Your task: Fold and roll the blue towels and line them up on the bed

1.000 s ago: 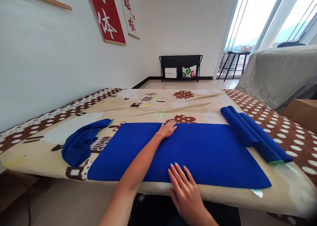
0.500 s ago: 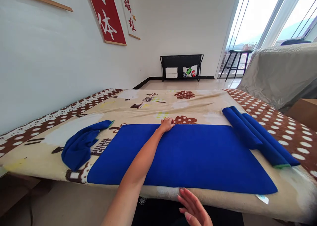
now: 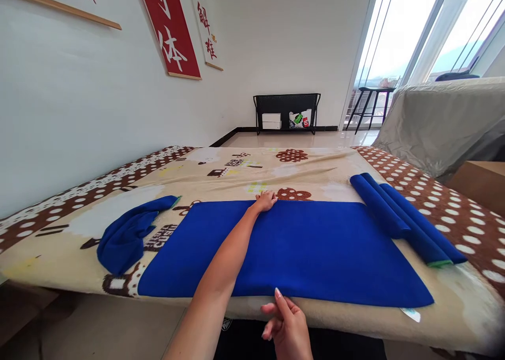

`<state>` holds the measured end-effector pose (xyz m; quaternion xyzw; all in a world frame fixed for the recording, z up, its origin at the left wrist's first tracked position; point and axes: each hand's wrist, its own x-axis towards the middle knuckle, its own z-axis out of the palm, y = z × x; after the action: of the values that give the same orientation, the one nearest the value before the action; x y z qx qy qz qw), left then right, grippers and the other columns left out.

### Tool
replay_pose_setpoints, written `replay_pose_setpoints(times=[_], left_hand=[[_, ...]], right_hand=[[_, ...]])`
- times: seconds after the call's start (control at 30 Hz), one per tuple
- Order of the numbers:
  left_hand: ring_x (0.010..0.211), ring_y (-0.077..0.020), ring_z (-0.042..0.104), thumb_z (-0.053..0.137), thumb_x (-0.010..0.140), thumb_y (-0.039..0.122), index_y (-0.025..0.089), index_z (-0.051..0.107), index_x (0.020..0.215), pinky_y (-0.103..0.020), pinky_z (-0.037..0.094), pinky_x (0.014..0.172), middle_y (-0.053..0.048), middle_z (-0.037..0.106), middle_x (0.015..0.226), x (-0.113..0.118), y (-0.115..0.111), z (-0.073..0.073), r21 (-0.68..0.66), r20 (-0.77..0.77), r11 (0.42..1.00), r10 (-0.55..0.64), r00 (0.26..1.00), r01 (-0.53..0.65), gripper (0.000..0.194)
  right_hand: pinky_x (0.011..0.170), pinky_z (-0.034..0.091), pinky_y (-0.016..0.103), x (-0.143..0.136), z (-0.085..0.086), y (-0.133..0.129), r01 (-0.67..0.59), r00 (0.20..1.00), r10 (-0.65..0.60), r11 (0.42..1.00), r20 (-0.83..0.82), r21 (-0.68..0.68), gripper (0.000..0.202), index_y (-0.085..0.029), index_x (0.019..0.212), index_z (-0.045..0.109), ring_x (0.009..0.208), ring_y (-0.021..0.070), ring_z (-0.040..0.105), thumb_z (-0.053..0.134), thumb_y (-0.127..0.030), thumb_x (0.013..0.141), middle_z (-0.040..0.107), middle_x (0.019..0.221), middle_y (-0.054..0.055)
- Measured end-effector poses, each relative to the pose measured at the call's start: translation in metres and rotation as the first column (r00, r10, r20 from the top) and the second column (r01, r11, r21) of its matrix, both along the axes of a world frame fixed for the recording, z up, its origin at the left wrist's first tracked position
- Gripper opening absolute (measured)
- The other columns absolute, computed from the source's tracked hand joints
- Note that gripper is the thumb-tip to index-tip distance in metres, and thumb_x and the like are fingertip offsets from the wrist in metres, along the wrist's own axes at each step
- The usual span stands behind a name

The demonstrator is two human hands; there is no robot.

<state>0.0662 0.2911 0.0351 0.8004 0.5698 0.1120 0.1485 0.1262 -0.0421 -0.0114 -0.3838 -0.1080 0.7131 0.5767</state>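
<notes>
A blue towel (image 3: 315, 249) lies spread flat across the patterned blanket, its long sides running left to right. My left hand (image 3: 266, 200) reaches over it to the middle of the far edge, with the fingers curled closed on that edge. At the near edge, my right hand (image 3: 288, 323) pinches the towel between thumb and forefinger, its other fingers loosely bent. The near edge bulges up slightly at the thumb. A crumpled blue towel (image 3: 126, 236) lies to the left. On the right, rolled blue towels (image 3: 406, 218) rest side by side near the flat one's corner.
The blanket (image 3: 221, 186), beige with brown dotted borders, covers the bed-like surface. Beyond it stands a black rack (image 3: 287, 105) with a white box. A covered piece of furniture (image 3: 445, 118) and a cardboard box (image 3: 479, 183) are at the right. Scrolls (image 3: 173, 33) hang on the left wall.
My right hand has moved left and up to the near edge, going from spread fingers to a pinch on the towel. My left hand stays at the far edge. The view has tilted slightly.
</notes>
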Motion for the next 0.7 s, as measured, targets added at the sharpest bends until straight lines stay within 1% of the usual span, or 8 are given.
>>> replay_pose_setpoints(times=[0.07,0.13,0.23,0.33,0.5,0.6,0.67,0.7], left_hand=[[0.107,-0.023,0.062,0.06,0.094,0.035,0.016,0.057,0.125,-0.045,0.054,0.09,-0.01,0.06,0.125,0.0,-0.003,0.005,-0.01,0.077,1.0,0.021,0.997,-0.021,0.036],[0.106,-0.0229,0.062,0.06,0.094,0.035,0.016,0.057,0.125,-0.044,0.054,0.089,-0.01,0.06,0.125,-0.002,-0.004,0.015,-0.018,0.177,0.999,0.05,0.983,-0.048,0.036],[0.102,-0.0213,0.063,0.06,0.094,0.036,0.015,0.059,0.122,-0.042,0.055,0.086,-0.009,0.061,0.12,-0.012,-0.006,0.04,-0.009,0.374,0.995,0.099,0.922,-0.103,0.034],[0.088,-0.0179,0.063,0.058,0.094,0.033,0.013,0.062,0.105,-0.035,0.054,0.077,-0.008,0.065,0.101,-0.033,-0.011,0.082,0.031,0.596,0.984,0.121,0.794,-0.173,0.023],[0.066,-0.0112,0.055,0.054,0.092,0.031,0.016,0.057,0.085,-0.025,0.046,0.064,-0.001,0.058,0.077,-0.072,-0.037,0.17,0.115,0.843,0.972,0.014,0.538,-0.205,0.016],[0.06,-0.0088,0.051,0.067,0.083,0.028,0.016,0.054,0.078,-0.023,0.042,0.06,0.002,0.053,0.071,-0.086,-0.06,0.215,0.192,0.932,0.969,-0.129,0.34,-0.158,0.018],[0.058,-0.0081,0.05,0.072,0.079,0.02,0.015,0.054,0.075,-0.023,0.04,0.06,0.002,0.053,0.07,-0.089,-0.077,0.237,0.241,0.952,0.963,-0.209,0.223,-0.124,0.019],[0.058,-0.008,0.05,0.072,0.08,0.017,0.014,0.055,0.076,-0.024,0.04,0.061,0.001,0.053,0.071,-0.089,-0.086,0.246,0.257,0.953,0.959,-0.231,0.196,-0.117,0.017]], right_hand=[[0.034,0.031,0.02,0.001,0.004,-0.001,0.011,0.999,-0.011,1.0,0.043,0.001,0.054,-0.014,0.063,0.056,0.032,0.0107,0.052,0.084,-0.061,0.055,0.069,0.064,0.005],[0.032,0.023,0.019,0.008,0.016,-0.004,-0.001,0.993,-0.007,0.998,0.119,0.067,0.054,-0.014,0.058,0.055,0.029,0.0081,0.046,0.079,-0.063,0.062,0.064,0.056,0.003],[0.035,0.018,0.019,0.035,0.05,-0.005,0.018,0.958,-0.066,0.985,0.277,0.173,0.052,-0.015,0.056,0.053,0.03,0.0032,0.037,0.073,-0.06,0.072,0.053,0.047,-0.001],[0.039,0.026,0.017,0.08,0.101,0.009,0.114,0.9,-0.228,0.946,0.372,0.303,0.046,-0.017,0.061,0.049,0.042,0.003,0.037,0.078,-0.051,0.071,0.049,0.05,-0.005],[0.048,0.035,0.018,0.157,0.198,0.065,0.215,0.8,-0.485,0.782,0.353,0.585,0.024,-0.017,0.072,0.055,0.054,0.0041,0.046,0.076,-0.028,0.072,0.05,0.063,-0.006],[0.047,0.031,0.019,0.187,0.246,0.096,0.286,0.64,-0.671,0.661,0.375,0.694,0.015,-0.014,0.073,0.058,0.054,0.003,0.045,0.072,-0.02,0.075,0.048,0.064,-0.005],[0.046,0.027,0.02,0.201,0.269,0.111,0.278,0.529,-0.739,0.616,0.418,0.737,0.015,-0.012,0.072,0.058,0.051,0.0019,0.043,0.069,-0.019,0.078,0.046,0.06,-0.006],[0.047,0.025,0.021,0.206,0.277,0.117,0.258,0.489,-0.755,0.605,0.438,0.754,0.015,-0.011,0.073,0.058,0.049,0.0012,0.042,0.068,-0.02,0.079,0.045,0.059,-0.006]])
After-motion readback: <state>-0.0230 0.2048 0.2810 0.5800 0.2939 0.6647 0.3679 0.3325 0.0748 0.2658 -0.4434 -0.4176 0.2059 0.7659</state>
